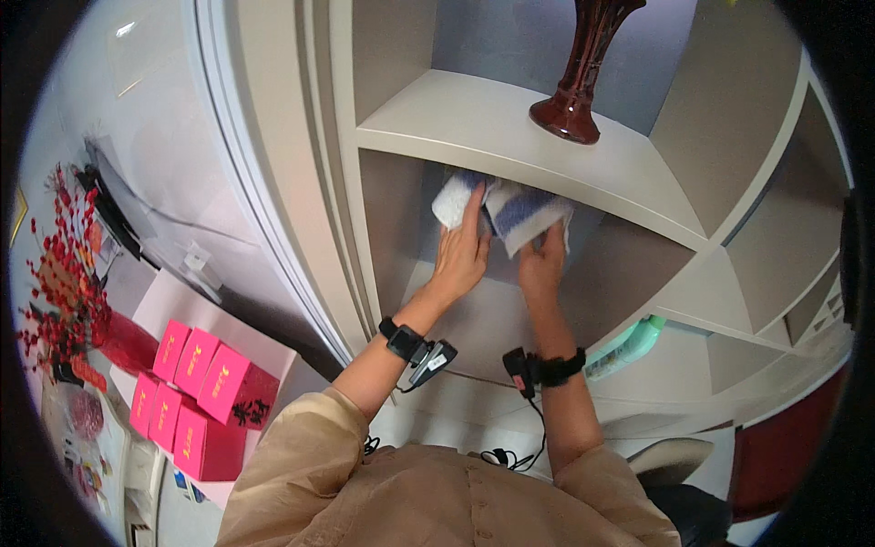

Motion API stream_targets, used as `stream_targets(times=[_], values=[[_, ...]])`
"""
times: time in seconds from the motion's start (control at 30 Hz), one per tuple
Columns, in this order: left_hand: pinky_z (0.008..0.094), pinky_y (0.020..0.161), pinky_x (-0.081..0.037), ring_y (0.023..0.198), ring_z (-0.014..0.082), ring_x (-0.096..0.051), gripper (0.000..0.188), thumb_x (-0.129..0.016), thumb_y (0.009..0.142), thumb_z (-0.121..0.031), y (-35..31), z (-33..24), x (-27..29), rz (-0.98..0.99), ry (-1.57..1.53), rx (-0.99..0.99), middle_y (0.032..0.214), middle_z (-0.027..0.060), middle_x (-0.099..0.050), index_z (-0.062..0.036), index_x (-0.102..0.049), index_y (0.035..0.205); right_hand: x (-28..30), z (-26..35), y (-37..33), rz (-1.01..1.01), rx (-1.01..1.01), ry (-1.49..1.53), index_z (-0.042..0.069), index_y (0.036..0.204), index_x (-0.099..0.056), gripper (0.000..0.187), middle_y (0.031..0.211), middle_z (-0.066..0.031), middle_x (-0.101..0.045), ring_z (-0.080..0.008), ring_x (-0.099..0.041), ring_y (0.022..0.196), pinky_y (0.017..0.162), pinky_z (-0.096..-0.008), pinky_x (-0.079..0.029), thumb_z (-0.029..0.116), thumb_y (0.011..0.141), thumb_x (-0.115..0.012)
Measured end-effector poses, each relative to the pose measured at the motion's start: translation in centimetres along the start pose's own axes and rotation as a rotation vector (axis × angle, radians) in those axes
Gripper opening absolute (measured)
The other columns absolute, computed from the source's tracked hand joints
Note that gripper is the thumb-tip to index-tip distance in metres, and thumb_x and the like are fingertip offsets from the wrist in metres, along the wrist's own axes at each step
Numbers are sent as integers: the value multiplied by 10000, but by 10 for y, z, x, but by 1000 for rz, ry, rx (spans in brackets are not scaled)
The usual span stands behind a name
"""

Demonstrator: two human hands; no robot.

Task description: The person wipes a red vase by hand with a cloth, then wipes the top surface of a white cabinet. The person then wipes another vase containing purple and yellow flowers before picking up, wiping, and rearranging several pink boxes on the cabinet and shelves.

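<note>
Inside a square shelf compartment, a white and blue striped towel (521,211) is bunched up just beneath the upper shelf board. My left hand (463,251) grips its left part, with one finger stretched up along the cloth. On the towel's lower right edge, my right hand (544,262) pinches the fabric; some of its fingertips are hidden by the cloth. Both wrists carry black straps with small devices attached.
A dark red glazed vase (574,87) stands on the shelf above. To the lower right, a pale green bottle (629,349) lies in another compartment. Several pink boxes (205,438) are stacked at the left, near red berry branches (59,273) in a red vase.
</note>
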State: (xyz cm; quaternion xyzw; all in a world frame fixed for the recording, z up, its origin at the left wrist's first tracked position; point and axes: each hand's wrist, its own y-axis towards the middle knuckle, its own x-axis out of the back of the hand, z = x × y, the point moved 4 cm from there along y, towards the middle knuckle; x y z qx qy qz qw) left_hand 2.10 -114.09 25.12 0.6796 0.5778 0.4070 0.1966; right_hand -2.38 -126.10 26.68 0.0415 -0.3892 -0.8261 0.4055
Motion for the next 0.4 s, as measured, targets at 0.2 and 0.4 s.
stream_targets(times=[0.2,0.4], values=[[455,833,-389,960,421,-507,304,-554,765,-78,68,19,-1,-16,399,-81,971,231,-587,21,-558,1052,-14,7,61,190,-145,-406,-25,1112,-522,276,1079,-178,-558,-251,-519,1028,847,-351,-413,89,862,-495],[490,928,-318,994,369,-503,329,-579,737,-179,81,42,-15,28,363,53,1029,210,-573,-29,-600,1029,-26,-18,80,193,160,-493,15,1182,-494,395,1166,-236,-508,-308,-503,1051,911,-433,-363,301,914,-443]])
